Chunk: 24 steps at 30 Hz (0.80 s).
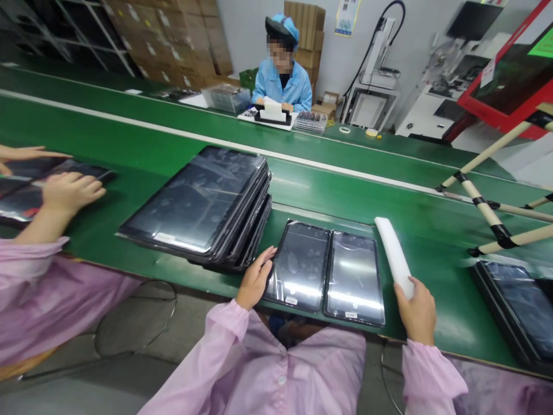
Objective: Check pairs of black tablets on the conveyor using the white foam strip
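Two dark tablet screens in clear wrap lie side by side on the green belt in front of me, the left screen (300, 265) and the right screen (355, 275). My left hand (256, 279) rests with fingers stretched against the left edge of the left screen. My right hand (417, 311) is closed around the lower end of a white foam sheet (393, 253), which stands on edge just right of the right screen. A tall stack of wrapped screens (201, 204) sits left of my left hand.
A co-worker in a pink sleeve (69, 193) handles screens at the far left. Another person in blue (283, 80) sits across the belts. More screens (518, 305) lie at the right under a pipe frame (484, 207). Cardboard boxes and machines stand at the back.
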Available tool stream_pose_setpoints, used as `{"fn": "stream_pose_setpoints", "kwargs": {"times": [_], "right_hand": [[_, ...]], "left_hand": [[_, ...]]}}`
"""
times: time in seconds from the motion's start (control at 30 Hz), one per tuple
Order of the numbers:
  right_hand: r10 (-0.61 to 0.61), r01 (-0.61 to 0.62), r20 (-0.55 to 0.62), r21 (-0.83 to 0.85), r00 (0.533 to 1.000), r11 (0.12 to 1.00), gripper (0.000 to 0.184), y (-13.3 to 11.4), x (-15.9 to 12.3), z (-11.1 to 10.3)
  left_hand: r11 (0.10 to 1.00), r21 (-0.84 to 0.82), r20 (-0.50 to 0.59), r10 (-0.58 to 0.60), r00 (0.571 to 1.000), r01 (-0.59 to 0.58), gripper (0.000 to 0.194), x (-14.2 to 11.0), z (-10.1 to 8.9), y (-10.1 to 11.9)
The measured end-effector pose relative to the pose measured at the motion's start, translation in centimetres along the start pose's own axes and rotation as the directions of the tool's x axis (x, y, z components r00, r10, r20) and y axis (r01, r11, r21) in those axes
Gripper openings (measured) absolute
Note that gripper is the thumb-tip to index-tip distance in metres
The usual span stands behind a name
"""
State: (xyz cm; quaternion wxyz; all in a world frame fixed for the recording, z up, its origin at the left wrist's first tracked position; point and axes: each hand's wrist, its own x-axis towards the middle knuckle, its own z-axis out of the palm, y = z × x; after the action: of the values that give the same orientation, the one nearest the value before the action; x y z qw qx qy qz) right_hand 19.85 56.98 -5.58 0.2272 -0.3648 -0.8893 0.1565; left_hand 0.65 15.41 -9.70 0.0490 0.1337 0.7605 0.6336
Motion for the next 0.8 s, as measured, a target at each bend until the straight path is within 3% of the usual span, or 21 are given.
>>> {"fn": "stream_pose_setpoints", "kwargs": {"times": [0.1, 0.23, 0.47, 0.6, 0.8], "right_hand": [[0.009, -0.002, -0.048, 0.144, 0.999, 0.99, 0.072, -0.8, 0.4, -1.5], [-0.104, 0.108, -0.029, 0.3, 0.994, 0.948, 0.056, -2.0, 1.3, -3.1], [-0.297, 0.249, 0.049, 0.422, 0.954, 0.871, 0.04, -4.6, 3.6, -3.9], [-0.438, 0.351, 0.09, 0.465, 0.895, 0.813, 0.04, -6.9, 4.0, -4.1], [-0.648, 0.499, 0.238, 0.468, 0.724, 0.729, 0.047, -10.2, 2.8, -1.7]], "left_hand": [[0.998, 0.055, -0.056, 0.041, 0.998, -0.038, 0.047, -0.2, -0.2, 0.1], [0.984, 0.147, -0.077, 0.115, 0.99, -0.103, 0.039, -0.4, -0.4, 0.4], [0.992, 0.128, -0.046, 0.004, 0.999, 0.002, 0.039, -0.7, -1.1, -0.1], [0.99, 0.141, -0.063, -0.003, 0.998, 0.012, 0.04, -0.7, -1.1, -0.1], [0.976, 0.204, -0.043, 0.084, 0.996, -0.073, 0.041, -0.6, -0.7, 0.5]]}}
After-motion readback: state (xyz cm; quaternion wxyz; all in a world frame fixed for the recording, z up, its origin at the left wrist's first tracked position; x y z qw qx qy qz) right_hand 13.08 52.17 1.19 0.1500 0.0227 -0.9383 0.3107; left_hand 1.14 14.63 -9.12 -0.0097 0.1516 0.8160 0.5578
